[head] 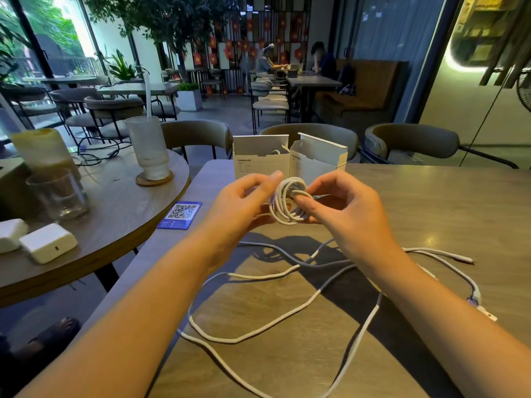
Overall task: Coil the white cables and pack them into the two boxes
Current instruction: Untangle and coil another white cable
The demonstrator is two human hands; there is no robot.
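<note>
A: Wide wooden table [416, 202] fills the view, and two white boxes [260, 162] stand open-topped at its far edge, side by side and touching.

B: The left box shows a bit of white cable over its rim; the right box [316, 165] I can't see into from here.

A: Loose white cables [258, 336] sprawl across the near half of the table, looping under both forearms. One run goes off the bottom edge, cut from sight.

B: Now the hands. Both raised just in front of the boxes, sharing a small white coil [287, 201].

A: Right hand [344, 205] has thumb and fingers curled in, pinching the coil's right side. Fingertips tight on the strands.

B: Left hand [244, 202] is looser: fingers half open, forefinger stretched out to the coil's top, the lower fingers behind its left edge. Whether the palm side grips it, hard to tell.

A: Connector ends [485, 311] lie at the far right, small and blurred.
</note>
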